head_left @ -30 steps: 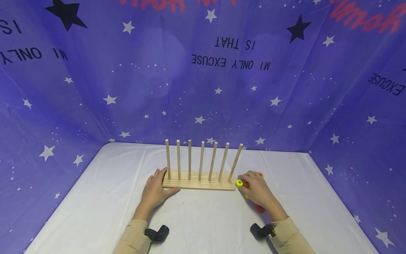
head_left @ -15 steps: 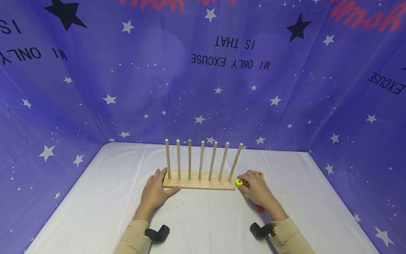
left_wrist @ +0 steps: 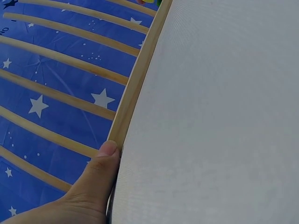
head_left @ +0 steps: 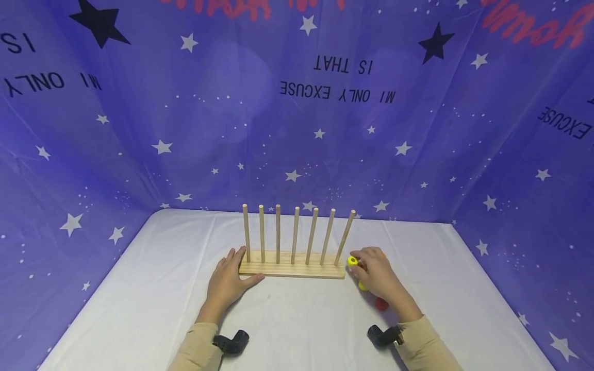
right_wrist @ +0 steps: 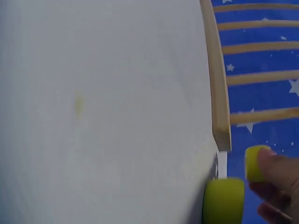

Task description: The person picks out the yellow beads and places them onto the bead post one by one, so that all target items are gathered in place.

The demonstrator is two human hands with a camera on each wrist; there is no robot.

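A wooden stand (head_left: 292,269) with a row of several upright pegs is on the white table. At its left end, my left hand (head_left: 227,278) grips the base, thumb (left_wrist: 105,158) along the front edge and fingers towards the back. Off the stand's right end, my right hand (head_left: 376,270) pinches a yellow bead (right_wrist: 253,163) between thumb and fingers; a dark hole shows in the bead's face in the head view. Below that hand a second yellow bead (right_wrist: 224,200) lies on the table. All the pegs are bare.
A red bead (head_left: 381,304) lies beside the right wrist. Part of an orange bead (head_left: 384,255) peeks out behind the right hand, which hides whatever else is there. Purple star-printed cloth (head_left: 297,129) rises behind the table and along both sides.
The right hand has risen slightly with the yellow bead, and more of the second yellow bead now shows beneath it. The left hand and the stand keep their places.
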